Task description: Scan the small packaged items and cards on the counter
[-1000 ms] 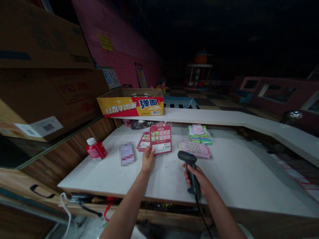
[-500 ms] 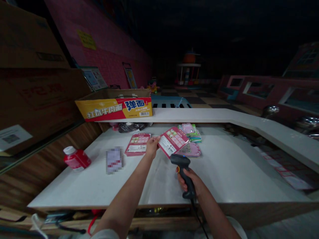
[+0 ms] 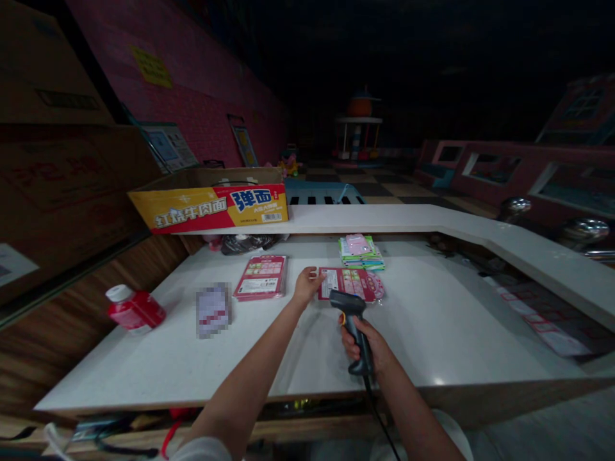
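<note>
My left hand (image 3: pixel 308 285) pinches the left edge of a flat pink packet (image 3: pixel 342 276) with pictures and a white label. The packet is turned sideways and lies over or just above other pink packaging. My right hand (image 3: pixel 364 342) is wrapped round the handle of a dark barcode scanner (image 3: pixel 346 301), whose head overlaps the packet's near edge in view. A cable (image 3: pixel 372 406) runs down from the handle. Left of my left hand lies a stack of similar pink packets (image 3: pixel 261 278). Beyond the held packet sits a pile of green and pink packets (image 3: pixel 361 251).
On the left of the white counter (image 3: pixel 269 358) lies a red bottle with a white cap (image 3: pixel 137 310), beside a blurred-out item (image 3: pixel 213 310). A yellow and red carton (image 3: pixel 211 208) stands on the raised ledge (image 3: pixel 375 219). Brown boxes (image 3: pixel 72 173) are stacked at far left.
My left hand has moved slightly right and lowered the pink packet, turning it sideways over the packaging on the right. The scanner stays in my right hand, almost unmoved. The view has shifted slightly.
</note>
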`<state>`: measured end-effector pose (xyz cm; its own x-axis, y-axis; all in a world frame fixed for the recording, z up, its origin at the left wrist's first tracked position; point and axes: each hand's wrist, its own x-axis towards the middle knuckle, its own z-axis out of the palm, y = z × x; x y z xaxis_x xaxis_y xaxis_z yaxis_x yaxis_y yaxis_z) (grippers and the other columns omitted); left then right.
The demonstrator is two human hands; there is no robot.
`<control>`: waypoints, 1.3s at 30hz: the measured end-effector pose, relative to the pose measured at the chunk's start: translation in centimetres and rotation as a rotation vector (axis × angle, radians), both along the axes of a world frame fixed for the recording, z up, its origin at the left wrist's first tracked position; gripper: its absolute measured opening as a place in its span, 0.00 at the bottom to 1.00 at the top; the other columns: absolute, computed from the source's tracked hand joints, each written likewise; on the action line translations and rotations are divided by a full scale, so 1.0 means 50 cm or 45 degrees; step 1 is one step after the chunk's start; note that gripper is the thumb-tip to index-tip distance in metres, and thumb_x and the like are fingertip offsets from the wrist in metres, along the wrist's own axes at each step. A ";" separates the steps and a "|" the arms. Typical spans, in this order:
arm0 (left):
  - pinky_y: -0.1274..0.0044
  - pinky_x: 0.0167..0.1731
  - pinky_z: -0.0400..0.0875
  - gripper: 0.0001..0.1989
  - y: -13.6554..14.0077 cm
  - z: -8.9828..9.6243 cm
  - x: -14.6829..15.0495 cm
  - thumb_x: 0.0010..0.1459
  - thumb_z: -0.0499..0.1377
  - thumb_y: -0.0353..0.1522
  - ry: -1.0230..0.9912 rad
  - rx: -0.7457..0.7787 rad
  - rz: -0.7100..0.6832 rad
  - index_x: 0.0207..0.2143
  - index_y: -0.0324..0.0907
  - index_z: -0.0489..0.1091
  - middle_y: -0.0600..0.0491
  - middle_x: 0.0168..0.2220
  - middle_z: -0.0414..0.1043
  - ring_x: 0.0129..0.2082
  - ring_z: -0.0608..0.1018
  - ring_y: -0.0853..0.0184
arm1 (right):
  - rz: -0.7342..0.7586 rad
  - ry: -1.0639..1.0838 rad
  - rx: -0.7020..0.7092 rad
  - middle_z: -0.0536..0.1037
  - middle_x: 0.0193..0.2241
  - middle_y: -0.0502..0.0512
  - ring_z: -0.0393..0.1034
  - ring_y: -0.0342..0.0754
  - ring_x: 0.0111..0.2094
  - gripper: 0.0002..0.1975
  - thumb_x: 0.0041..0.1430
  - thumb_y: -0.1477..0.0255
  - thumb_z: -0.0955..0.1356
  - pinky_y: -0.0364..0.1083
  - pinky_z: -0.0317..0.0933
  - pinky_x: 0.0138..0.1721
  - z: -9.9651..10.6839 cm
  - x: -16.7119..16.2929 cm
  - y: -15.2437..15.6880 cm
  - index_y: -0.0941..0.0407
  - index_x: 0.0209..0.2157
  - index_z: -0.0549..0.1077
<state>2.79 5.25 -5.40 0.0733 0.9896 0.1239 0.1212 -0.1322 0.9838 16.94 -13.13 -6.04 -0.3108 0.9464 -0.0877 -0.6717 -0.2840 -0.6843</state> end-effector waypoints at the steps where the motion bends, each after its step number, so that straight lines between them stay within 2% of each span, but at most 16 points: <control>1: 0.75 0.31 0.72 0.28 -0.015 -0.007 -0.008 0.37 0.71 0.41 0.075 0.089 -0.033 0.42 0.40 0.72 0.49 0.37 0.71 0.31 0.75 0.66 | -0.010 0.002 -0.003 0.64 0.18 0.42 0.52 0.36 0.13 0.22 0.50 0.55 0.73 0.37 0.47 0.13 0.002 0.000 0.000 0.56 0.38 0.70; 4: 0.70 0.41 0.73 0.32 -0.058 -0.021 -0.024 0.34 0.72 0.34 0.340 0.330 -0.120 0.47 0.42 0.72 0.47 0.46 0.66 0.39 0.74 0.63 | -0.033 -0.003 -0.011 0.63 0.17 0.42 0.51 0.36 0.13 0.23 0.48 0.54 0.73 0.37 0.47 0.13 0.009 0.001 0.000 0.56 0.38 0.69; 7: 0.68 0.45 0.71 0.28 -0.086 -0.022 -0.018 0.37 0.69 0.29 0.584 0.462 -0.121 0.46 0.40 0.73 0.47 0.44 0.65 0.41 0.73 0.61 | -0.037 -0.029 -0.017 0.63 0.17 0.42 0.50 0.36 0.13 0.23 0.48 0.53 0.73 0.37 0.47 0.13 0.015 0.001 -0.001 0.56 0.37 0.69; 10: 0.68 0.44 0.70 0.22 -0.101 -0.015 0.003 0.41 0.65 0.26 0.732 0.515 -0.129 0.43 0.40 0.75 0.47 0.40 0.66 0.39 0.72 0.61 | -0.023 -0.029 -0.022 0.63 0.17 0.42 0.49 0.37 0.13 0.22 0.48 0.54 0.73 0.37 0.47 0.13 0.020 -0.001 -0.005 0.55 0.36 0.69; 14: 0.69 0.44 0.69 0.21 -0.111 -0.003 0.011 0.43 0.65 0.27 0.829 0.549 -0.155 0.43 0.39 0.75 0.46 0.39 0.67 0.40 0.72 0.59 | -0.008 -0.023 -0.044 0.63 0.17 0.42 0.49 0.36 0.13 0.22 0.48 0.55 0.74 0.37 0.46 0.13 0.020 -0.004 -0.013 0.56 0.36 0.70; 17: 0.68 0.46 0.67 0.19 -0.108 0.012 -0.028 0.47 0.66 0.33 0.852 0.565 -0.058 0.44 0.40 0.75 0.45 0.41 0.67 0.42 0.71 0.58 | -0.008 -0.042 -0.064 0.63 0.18 0.43 0.50 0.36 0.14 0.20 0.50 0.56 0.73 0.37 0.46 0.14 0.016 -0.002 -0.017 0.56 0.36 0.70; 20: 0.65 0.49 0.64 0.15 -0.100 0.039 -0.108 0.54 0.62 0.36 0.942 0.513 0.145 0.43 0.41 0.74 0.44 0.41 0.68 0.44 0.71 0.56 | -0.004 -0.056 -0.057 0.63 0.18 0.44 0.50 0.37 0.14 0.19 0.51 0.56 0.72 0.38 0.47 0.14 0.012 0.001 -0.019 0.55 0.37 0.70; 23: 0.62 0.50 0.61 0.14 -0.092 0.072 -0.199 0.56 0.59 0.35 1.191 0.355 0.458 0.44 0.40 0.72 0.41 0.44 0.68 0.49 0.69 0.51 | -0.004 -0.052 -0.057 0.62 0.19 0.44 0.49 0.38 0.15 0.19 0.51 0.56 0.72 0.38 0.46 0.14 0.012 0.003 -0.021 0.55 0.38 0.70; 26: 0.59 0.49 0.60 0.23 -0.084 0.093 -0.269 0.51 0.63 0.41 1.363 0.151 0.670 0.47 0.37 0.69 0.34 0.48 0.66 0.52 0.65 0.43 | -0.029 -0.063 -0.081 0.62 0.19 0.44 0.48 0.38 0.15 0.18 0.50 0.57 0.72 0.38 0.46 0.14 0.017 0.004 -0.024 0.55 0.37 0.71; 29: 0.58 0.46 0.62 0.31 -0.077 0.099 -0.304 0.47 0.65 0.48 1.444 -0.056 0.636 0.47 0.37 0.68 0.32 0.49 0.66 0.52 0.66 0.40 | -0.059 -0.097 -0.093 0.61 0.19 0.44 0.48 0.38 0.15 0.17 0.50 0.58 0.72 0.39 0.45 0.14 0.023 0.005 -0.028 0.54 0.35 0.70; 31: 0.59 0.45 0.64 0.33 -0.074 0.100 -0.310 0.45 0.65 0.51 1.455 -0.115 0.589 0.47 0.38 0.67 0.32 0.49 0.67 0.51 0.67 0.41 | -0.064 -0.109 -0.097 0.60 0.19 0.44 0.47 0.39 0.16 0.16 0.51 0.58 0.71 0.39 0.45 0.14 0.027 0.005 -0.029 0.54 0.35 0.70; 35: 0.60 0.44 0.64 0.34 -0.071 0.105 -0.306 0.45 0.65 0.51 1.448 -0.096 0.619 0.47 0.37 0.66 0.31 0.49 0.66 0.50 0.68 0.41 | -0.070 -0.094 -0.109 0.60 0.19 0.44 0.48 0.38 0.16 0.16 0.52 0.59 0.71 0.38 0.45 0.14 0.026 0.003 -0.030 0.55 0.36 0.70; 39: 0.59 0.47 0.63 0.33 -0.057 0.109 -0.320 0.41 0.69 0.47 1.355 -0.042 0.659 0.44 0.37 0.65 0.29 0.47 0.68 0.52 0.69 0.40 | -0.070 -0.066 -0.112 0.60 0.19 0.44 0.48 0.38 0.16 0.17 0.52 0.59 0.72 0.38 0.46 0.15 0.018 0.004 -0.026 0.56 0.36 0.71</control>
